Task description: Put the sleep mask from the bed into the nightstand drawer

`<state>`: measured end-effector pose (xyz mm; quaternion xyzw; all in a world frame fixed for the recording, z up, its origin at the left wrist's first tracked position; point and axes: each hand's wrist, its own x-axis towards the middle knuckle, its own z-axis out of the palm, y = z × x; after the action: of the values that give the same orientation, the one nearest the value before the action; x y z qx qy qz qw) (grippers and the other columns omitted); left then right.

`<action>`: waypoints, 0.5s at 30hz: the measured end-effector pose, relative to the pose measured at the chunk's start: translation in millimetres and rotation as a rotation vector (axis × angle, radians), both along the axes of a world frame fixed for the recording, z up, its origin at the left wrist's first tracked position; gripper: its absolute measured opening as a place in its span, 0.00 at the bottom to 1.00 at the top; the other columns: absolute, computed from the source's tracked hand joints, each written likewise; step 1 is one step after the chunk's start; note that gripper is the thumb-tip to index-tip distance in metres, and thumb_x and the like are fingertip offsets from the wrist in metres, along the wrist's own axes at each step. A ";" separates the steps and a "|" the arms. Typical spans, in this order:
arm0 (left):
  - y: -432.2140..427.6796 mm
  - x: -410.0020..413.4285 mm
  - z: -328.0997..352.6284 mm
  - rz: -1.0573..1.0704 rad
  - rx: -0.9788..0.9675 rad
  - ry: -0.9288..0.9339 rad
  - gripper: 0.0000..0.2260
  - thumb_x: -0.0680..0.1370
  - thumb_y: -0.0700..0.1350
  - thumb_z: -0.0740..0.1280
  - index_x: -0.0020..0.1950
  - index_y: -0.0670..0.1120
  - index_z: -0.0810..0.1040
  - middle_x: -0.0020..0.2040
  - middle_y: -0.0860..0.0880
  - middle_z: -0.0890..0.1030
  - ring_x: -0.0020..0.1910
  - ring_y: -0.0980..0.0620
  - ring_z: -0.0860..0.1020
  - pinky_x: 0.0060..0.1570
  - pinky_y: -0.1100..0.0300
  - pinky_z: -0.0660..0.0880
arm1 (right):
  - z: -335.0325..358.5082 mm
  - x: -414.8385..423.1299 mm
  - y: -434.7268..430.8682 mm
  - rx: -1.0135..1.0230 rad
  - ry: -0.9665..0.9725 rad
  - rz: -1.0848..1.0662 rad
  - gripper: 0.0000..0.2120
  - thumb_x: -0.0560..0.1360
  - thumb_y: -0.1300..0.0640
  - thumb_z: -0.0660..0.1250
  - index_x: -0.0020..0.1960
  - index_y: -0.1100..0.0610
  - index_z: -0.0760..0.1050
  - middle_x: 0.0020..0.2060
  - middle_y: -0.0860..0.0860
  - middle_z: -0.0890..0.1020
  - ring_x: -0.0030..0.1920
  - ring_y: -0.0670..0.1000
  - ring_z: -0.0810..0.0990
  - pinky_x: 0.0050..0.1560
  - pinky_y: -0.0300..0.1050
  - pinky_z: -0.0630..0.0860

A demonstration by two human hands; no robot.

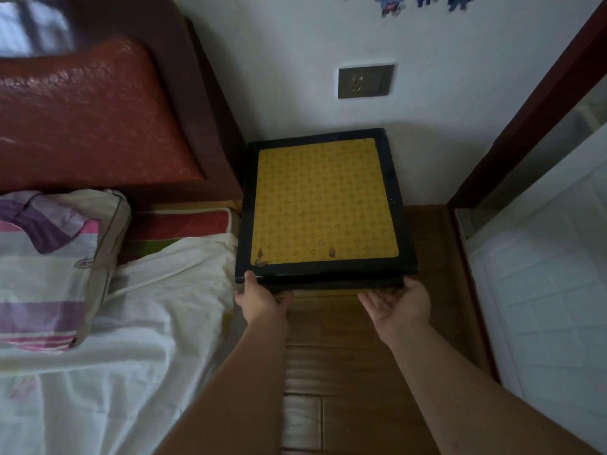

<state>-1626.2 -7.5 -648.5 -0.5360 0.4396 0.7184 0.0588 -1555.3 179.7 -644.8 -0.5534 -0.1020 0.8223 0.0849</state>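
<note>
Filling the left half of the view, the bed [138, 323] lies under a rumpled white sheet [157, 307], with a padded red headboard [85, 119] against the wall and a striped pillow [49, 267] in purple, pink and cream propped near it; a red cushion edge [184, 221] shows between the pillow and the nightstand. No sleep mask can be made out anywhere on the bed or in either hand, so its place cannot be told from this view. Just beside the bed's corner stands the black nightstand [323, 272], its top covered by a yellow patterned mat [325, 201] with nothing resting on it. Below the top's front edge the dark drawer front [331, 284] is seen only as a narrow band, and the inside of the drawer is hidden, so what it holds cannot be told. Wooden floor planks [345, 362] run beneath the arms, and a white panelled door [542, 307] stands at the right. On the wall above is a grey power socket [365, 81]. The left hand [262, 298] has its thumb on the nightstand's front left corner and its fingers curled under the edge, gripping there. The right hand [399, 303] is open, palm up, fingers reaching under the drawer front at its right end, holding nothing loose.
</note>
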 end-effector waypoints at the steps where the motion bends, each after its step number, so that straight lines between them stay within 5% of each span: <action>1: -0.9 -2.1 0.2 0.002 0.019 0.017 0.28 0.81 0.56 0.64 0.80 0.56 0.60 0.78 0.42 0.63 0.73 0.34 0.66 0.48 0.41 0.80 | -0.2 -1.0 0.8 -0.001 0.011 0.004 0.27 0.79 0.58 0.63 0.76 0.56 0.62 0.73 0.64 0.67 0.72 0.66 0.68 0.68 0.68 0.69; 9: -4.7 -15.2 1.2 -0.023 0.089 0.066 0.31 0.78 0.61 0.65 0.79 0.56 0.61 0.77 0.43 0.66 0.71 0.35 0.69 0.49 0.42 0.78 | 7.2 -10.9 3.3 0.034 0.038 0.116 0.23 0.79 0.63 0.59 0.74 0.58 0.64 0.75 0.61 0.66 0.72 0.65 0.68 0.68 0.68 0.69; 15: -8.0 -5.2 4.7 -0.224 -0.089 -0.013 0.27 0.80 0.55 0.65 0.78 0.53 0.64 0.71 0.44 0.69 0.65 0.38 0.74 0.50 0.41 0.83 | 17.9 -4.1 -0.5 0.064 0.028 0.235 0.23 0.80 0.63 0.60 0.74 0.56 0.65 0.74 0.60 0.68 0.70 0.64 0.71 0.63 0.66 0.73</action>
<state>-1631.5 -15.5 -643.9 -0.4902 0.5277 0.6836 0.1178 -1559.3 179.2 -626.8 -0.5233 -0.1911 0.8304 0.0070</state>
